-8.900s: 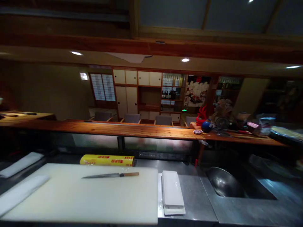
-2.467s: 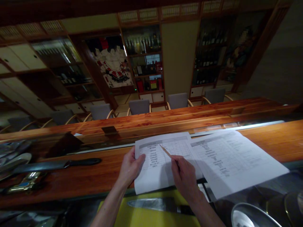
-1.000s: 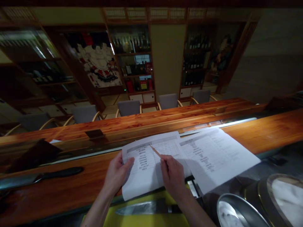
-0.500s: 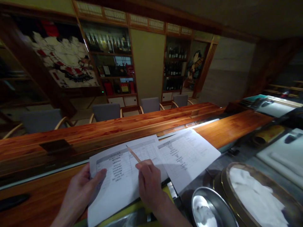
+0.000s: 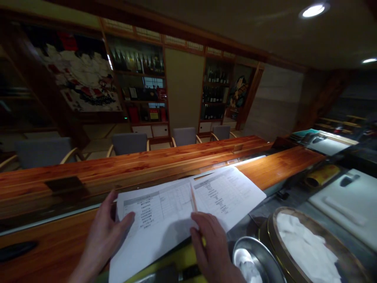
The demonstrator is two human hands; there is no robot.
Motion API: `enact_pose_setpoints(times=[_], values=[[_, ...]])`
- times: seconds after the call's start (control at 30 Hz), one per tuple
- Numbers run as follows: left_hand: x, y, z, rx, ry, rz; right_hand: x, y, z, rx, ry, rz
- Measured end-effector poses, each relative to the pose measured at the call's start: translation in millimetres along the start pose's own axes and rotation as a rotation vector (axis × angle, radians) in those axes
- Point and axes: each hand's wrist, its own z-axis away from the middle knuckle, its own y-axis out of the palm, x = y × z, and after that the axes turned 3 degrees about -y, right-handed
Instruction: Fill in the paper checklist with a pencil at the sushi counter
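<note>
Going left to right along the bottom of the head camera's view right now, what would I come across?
Black handle, left hand, left printed sheet, right hand holding a pencil, metal bowl, round wooden tub.

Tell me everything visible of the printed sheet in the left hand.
The printed sheet is white and paper-like, with a grey header band, a ruled table and print too blurred to read. It lies over the wooden counter, the left hand holding its left edge, thumb on top. Its right side meets or overlaps another sheet; a shadow falls on its lower right.
</note>
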Motion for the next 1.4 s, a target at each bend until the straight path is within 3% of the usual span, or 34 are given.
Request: enact_pose_setpoints(times=[0.1, 0.2, 0.3, 0.4, 0.47, 0.57, 0.67, 0.73, 0.87, 1.03, 1.2, 1.4], values=[[2, 1.0, 1, -0.08, 0.133, -0.162, -27, -32, 27, -0.056, 0.063, 0.133], [-2, -5.1, 4, -0.127, 0.221, -0.224, -47, -65, 52, -0.011, 0.096, 0.319], [-17, -18.3, 6, -0.057, 0.287, -0.32, -61, -91, 69, 0.033, 0.078, 0.437], [-42, -24.4, 20, 0.077, 0.394, -0.471, -79, -104, 72, 0.108, -0.023, 0.532], [-62, -14.5, 41, 0.205, 0.449, -0.541, -93, -104, 66, 0.159, -0.116, 0.554], [-89, 22.3, 82, 0.442, 0.486, -0.652, -113, -101, 51, 0.19, -0.227, 0.533], [-104, 61.7, 108, 0.473, 0.421, -0.752, -131, -101, 38, 0.17, -0.297, 0.463], [-107, 75.2, 113, 0.447, 0.378, -0.781, -140, -103, 32, 0.155, -0.319, 0.396], [-108, 70.5, 113, 0.464, 0.357, -0.785, -150, -104, 27, 0.145, -0.338, 0.258], [-109, 59.0, 115, 0.515, 0.369, -0.785, -152, -90, 30, 0.125, -0.362, 0.155], [-108, 59.2, 118, 0.51, 0.358, -0.799, -147, -80, 31, 0.089, -0.37, 0.155], [-122, 70.0, 121, 0.526, 0.356, -0.756, -139, -90, 26, 0.137, -0.355, 0.16]])
